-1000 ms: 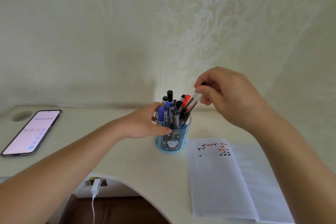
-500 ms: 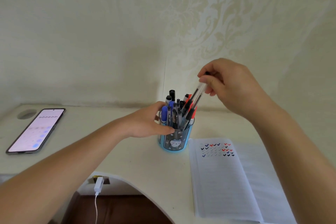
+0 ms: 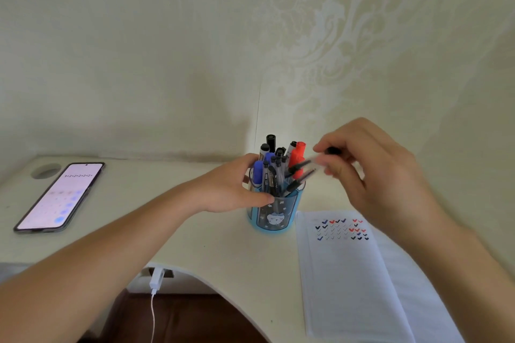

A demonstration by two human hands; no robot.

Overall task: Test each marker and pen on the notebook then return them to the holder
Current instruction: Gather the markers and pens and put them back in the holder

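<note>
Pen (image 3: 312, 162) tip down-left (toward holder (image 3: 274, 217))

phone (image 3: 60, 195) left on desk (image 3: 172, 234); holder (image 3: 274, 211) centre, pens (image 3: 274, 172) in it; notebook (image 3: 348, 281) right

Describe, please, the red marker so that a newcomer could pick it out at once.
On the cream desk, a blue pen holder stands just left of the open notebook. Among the pens standing in it, the red marker sits at the right rear: the only bright red one among black and blue neighbours.
</note>
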